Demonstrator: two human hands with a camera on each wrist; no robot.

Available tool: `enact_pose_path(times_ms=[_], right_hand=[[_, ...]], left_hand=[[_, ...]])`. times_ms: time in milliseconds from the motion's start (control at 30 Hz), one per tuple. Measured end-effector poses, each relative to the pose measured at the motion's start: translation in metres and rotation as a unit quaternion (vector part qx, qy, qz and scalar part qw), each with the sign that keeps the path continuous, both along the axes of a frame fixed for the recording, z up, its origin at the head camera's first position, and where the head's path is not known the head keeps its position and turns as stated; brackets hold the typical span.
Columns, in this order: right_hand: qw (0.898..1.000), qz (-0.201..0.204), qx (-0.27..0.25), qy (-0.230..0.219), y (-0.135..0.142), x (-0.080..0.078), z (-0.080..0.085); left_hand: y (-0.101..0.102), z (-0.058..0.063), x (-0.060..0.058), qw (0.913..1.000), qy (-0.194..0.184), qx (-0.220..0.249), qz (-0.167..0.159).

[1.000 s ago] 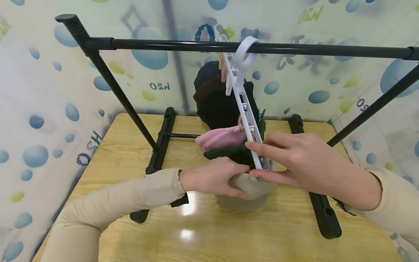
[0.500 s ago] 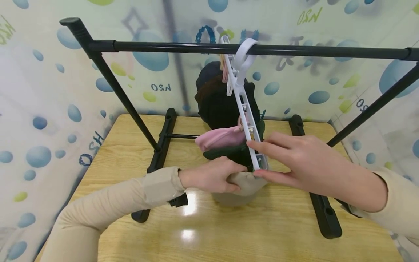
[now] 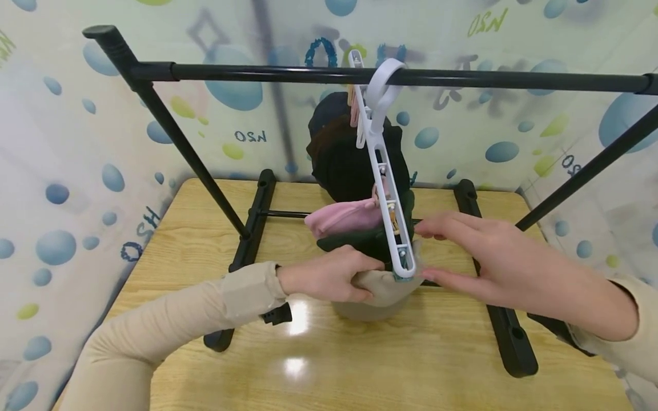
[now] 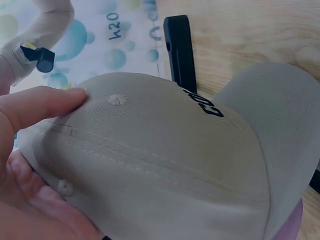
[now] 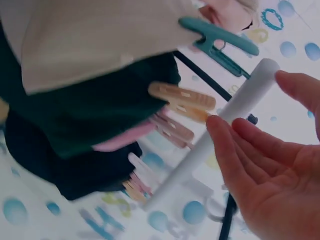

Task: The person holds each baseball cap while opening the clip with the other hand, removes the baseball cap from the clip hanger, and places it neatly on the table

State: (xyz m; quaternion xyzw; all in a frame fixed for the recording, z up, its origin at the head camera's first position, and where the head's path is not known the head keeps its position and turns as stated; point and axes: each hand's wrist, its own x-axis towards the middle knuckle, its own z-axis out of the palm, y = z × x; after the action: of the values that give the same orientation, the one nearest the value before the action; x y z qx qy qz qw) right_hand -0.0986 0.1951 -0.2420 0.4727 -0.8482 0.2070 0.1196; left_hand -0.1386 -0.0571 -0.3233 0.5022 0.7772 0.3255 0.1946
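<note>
Far L: backdrop (image 3: 56, 257) w/ blue bubbles & lettering. L sleeve (image 3: 190, 311), beige, comes in over wood-grain table (image 3: 462, 365). Blk rack: L foot (image 3: 261, 194) on table, top rail (image 3: 257, 73) across, 1 slanted post per side.

Ctr-L: L hand (image 3: 331, 277), fingers curled, grips beige cap (image 4: 165, 135) by the crown; 1 digit tip presses the fabric (L-wrist view). Cap sits approx. ctr, at near end of hanger, above table; dk lettering on crown nr brim, 2 eyelets visible.

Ctr: pink cap (image 3: 341, 218); dk green cap (image 3: 354, 242) between it & beige cap; dk caps (image 3: 344, 162) farther back, overlapping, exact no. can't tell. White hanger (image 3: 377, 117) hooked over rail, bar sloping twd viewer. Clips on bar: teal clip (image 5: 220, 42) at beige cap's edge, tan clip (image 5: 182, 95) nr green cap, pink clip (image 5: 172, 131) nr pink cap.

Ctr-R: R hand (image 3: 493, 257), thumb well apart from lightly bent fingers, holds nothing; tips just beside near end of bar, contact can't tell.

Far R: R foot (image 3: 509, 345) of rack; R sleeve (image 3: 645, 331), beige.
</note>
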Motion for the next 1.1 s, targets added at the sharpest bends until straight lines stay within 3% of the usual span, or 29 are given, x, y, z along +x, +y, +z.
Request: enact_pose_path(times_ms=[133,333,567,767,967,1100], right_hand=[[0.997,0.004,0.005,-0.077,0.0,0.001,-0.007],[0.984,0.018,-0.021,-0.174,-0.005,-0.002,-0.02],[0.955,0.003,-0.056,-0.291,-0.013,-0.007,-0.022],[0.943,0.009,-0.054,-0.327,-0.019,-0.012,-0.017],[0.92,-0.004,-0.02,-0.39,-0.024,-0.019,-0.005],[0.92,-0.011,0.013,-0.392,-0.027,-0.022,0.0]], left_hand=[[-0.001,0.001,0.001,1.0,-0.004,0.004,-0.003],[-0.001,0.002,0.003,0.9997,-0.022,0.008,-0.01],[-0.001,-0.001,0.004,0.9997,-0.022,0.003,-0.009],[-0.005,-0.001,0.005,0.9994,-0.034,0.006,-0.001],[-0.007,-0.001,0.005,0.9992,-0.04,0.002,0.001],[-0.007,-0.001,0.006,0.9991,-0.043,0.001,0.003]])
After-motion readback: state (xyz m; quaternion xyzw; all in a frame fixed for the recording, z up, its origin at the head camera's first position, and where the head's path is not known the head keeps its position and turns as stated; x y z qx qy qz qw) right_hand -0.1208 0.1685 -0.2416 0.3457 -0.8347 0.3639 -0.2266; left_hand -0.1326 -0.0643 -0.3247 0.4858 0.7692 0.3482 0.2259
